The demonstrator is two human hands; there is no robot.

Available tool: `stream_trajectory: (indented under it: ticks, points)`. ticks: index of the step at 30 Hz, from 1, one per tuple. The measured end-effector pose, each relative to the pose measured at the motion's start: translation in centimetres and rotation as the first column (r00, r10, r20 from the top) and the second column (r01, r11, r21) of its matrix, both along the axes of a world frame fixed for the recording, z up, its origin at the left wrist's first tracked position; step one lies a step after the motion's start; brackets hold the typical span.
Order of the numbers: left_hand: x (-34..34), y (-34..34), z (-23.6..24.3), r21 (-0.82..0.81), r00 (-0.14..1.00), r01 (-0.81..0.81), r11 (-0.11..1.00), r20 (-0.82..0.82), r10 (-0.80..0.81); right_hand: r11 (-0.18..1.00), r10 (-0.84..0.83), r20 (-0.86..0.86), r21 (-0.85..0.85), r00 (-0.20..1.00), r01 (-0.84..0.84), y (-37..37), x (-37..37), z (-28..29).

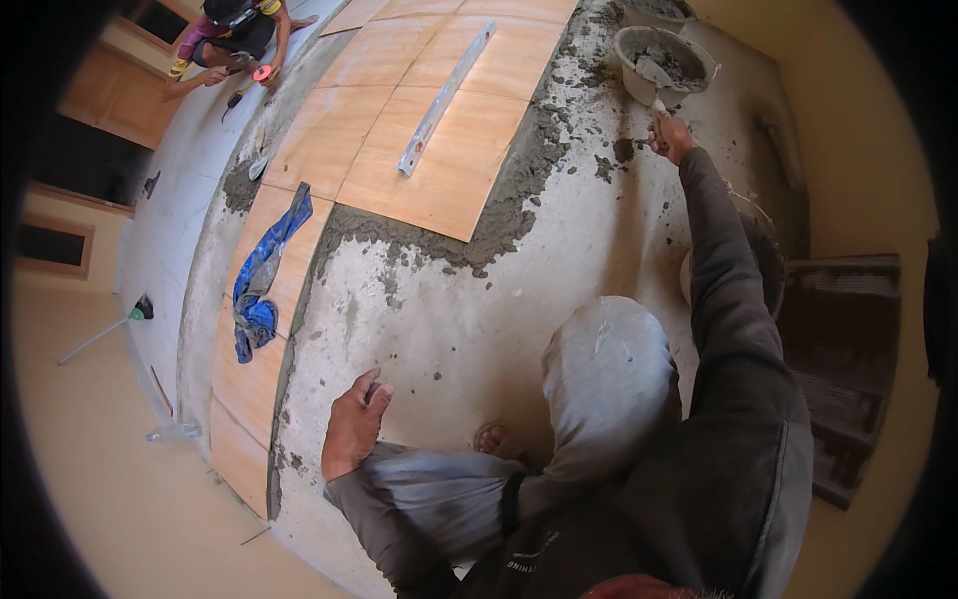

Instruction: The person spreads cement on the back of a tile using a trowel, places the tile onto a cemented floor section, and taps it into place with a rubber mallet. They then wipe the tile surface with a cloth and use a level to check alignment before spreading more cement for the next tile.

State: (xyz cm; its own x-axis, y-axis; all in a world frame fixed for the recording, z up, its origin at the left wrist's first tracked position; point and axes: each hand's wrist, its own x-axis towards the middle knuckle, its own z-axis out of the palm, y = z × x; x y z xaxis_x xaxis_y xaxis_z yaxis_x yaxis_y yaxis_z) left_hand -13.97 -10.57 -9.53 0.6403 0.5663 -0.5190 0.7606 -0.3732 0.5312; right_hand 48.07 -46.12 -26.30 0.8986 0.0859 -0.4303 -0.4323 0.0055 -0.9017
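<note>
My right hand (671, 137) is stretched far forward on the right, closed round the handle of a trowel (654, 74). The trowel's blade rests in wet grey mortar inside a round bucket (626, 55). My left hand (354, 421) is held above my left knee, holding nothing, its fingers loosely bent and the thumb apart. Ahead of me lie wood-coloured floor tiles (439, 200), with mortar (499, 225) spread along their edges. A metal spirit level (447, 100) lies across the tiles. To the left, a crumpled blue and grey cloth (257, 280) lies on a narrower row of tiles.
At the far left a person (235, 45) squats, holding a red round thing; a tape measure (236, 99) lies nearby. Beside my right arm stands another bucket (763, 250), partly hidden. A dark brown panel (843, 359) is by the right wall. Mortar crumbs dot the bare floor (469, 329).
</note>
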Motion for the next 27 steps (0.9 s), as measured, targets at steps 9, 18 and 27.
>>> stream_trajectory:
  ticks: [9,18,27]
  points:
    - [-0.2,-0.7,1.4,0.053,0.999,0.033,0.998,0.011,-0.034,0.958,0.244,0.08,-0.176,0.966,-0.227,4.9,-16.5,-4.2]
    - [1.3,-1.6,0.8,0.002,0.978,0.148,0.989,0.151,-0.146,-0.042,0.968,-0.118,-0.947,0.223,-0.319,9.8,3.3,1.5]
    - [0.3,-1.7,1.9,0.085,0.966,0.185,0.979,0.17,-0.197,-0.076,0.875,-0.096,-0.995,0.475,-0.062,23.5,1.2,3.0]
